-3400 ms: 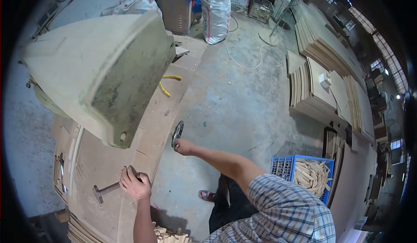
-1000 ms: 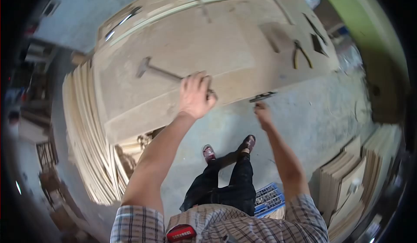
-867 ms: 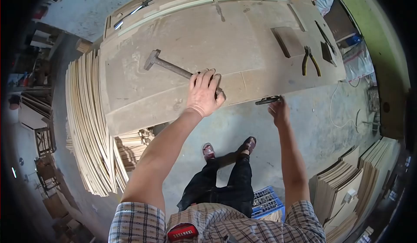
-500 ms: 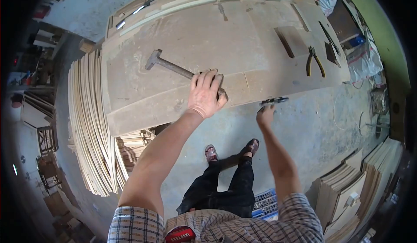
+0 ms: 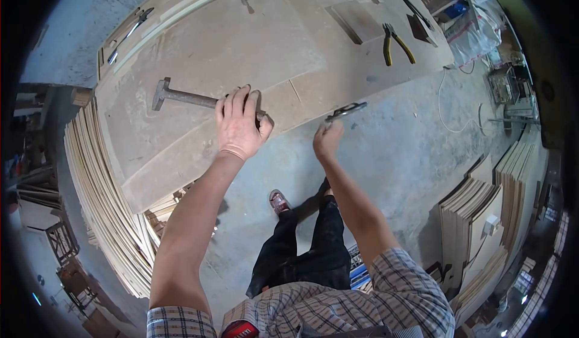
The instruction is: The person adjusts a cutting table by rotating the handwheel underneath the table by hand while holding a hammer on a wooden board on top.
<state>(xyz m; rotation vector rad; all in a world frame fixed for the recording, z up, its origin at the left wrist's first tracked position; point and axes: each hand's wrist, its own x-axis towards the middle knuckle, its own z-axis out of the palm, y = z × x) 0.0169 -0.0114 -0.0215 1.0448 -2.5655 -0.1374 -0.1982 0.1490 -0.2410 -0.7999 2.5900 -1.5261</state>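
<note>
My left hand (image 5: 239, 124) lies over the handle of a hammer (image 5: 190, 98) on the wooden worktable (image 5: 241, 54), its fingers draped across the far end. The hammer's metal head points left, away from my hand. Just off the table's front edge, my right hand (image 5: 329, 139) is closed around a dark, narrow metal tool (image 5: 346, 111); seen nearly edge-on, its exact kind is unclear. Farther right on the tabletop lie cutting pliers (image 5: 395, 44) with yellow-and-black handles, their handles spread.
A wrench (image 5: 129, 35) lies at the table's far left. Stacked curved wood strips (image 5: 99, 187) stand by its left side, and leaning boards (image 5: 473, 217) are at lower right. A plastic bag (image 5: 476, 39) sits past the right edge. A cable (image 5: 449, 111) trails on the floor.
The whole view has turned, so the table and tools appear farther left and higher. My left hand stays on the hammer handle; the right still holds the dark tool, now tilted more.
</note>
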